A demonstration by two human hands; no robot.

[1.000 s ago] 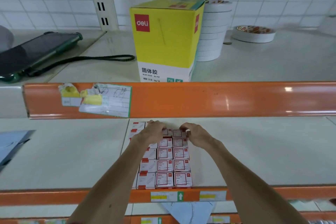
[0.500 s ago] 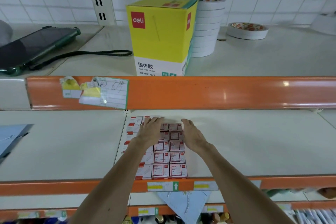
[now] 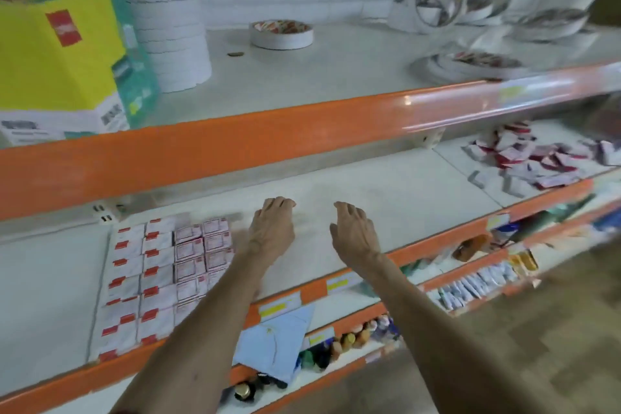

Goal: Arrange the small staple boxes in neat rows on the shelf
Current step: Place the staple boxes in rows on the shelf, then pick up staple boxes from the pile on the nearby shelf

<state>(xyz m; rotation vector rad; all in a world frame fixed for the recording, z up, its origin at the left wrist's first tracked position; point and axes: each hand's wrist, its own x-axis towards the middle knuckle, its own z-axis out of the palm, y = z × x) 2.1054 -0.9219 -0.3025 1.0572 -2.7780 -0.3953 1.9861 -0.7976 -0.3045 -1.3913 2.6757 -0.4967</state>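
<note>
Plainly, we hold left hand [image 3: 272, 228] and right hand [image 3: 353, 235] apart, empty; a forearm [image 3: 215, 306] brushing the red-and-white cardboard staple boxes [image 3: 161, 265] could skew rows.

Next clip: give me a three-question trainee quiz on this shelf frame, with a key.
1. True or false: the left hand grips one of the arranged staple boxes.
2. Where does the loose pile of boxes lie? A) same shelf level, far right B) upper shelf C) floor
3. What stands just right of the yellow carton?
Key: 1 false: it and the right hand hold nothing; 2 A; 3 a stack of tape rolls.
</note>
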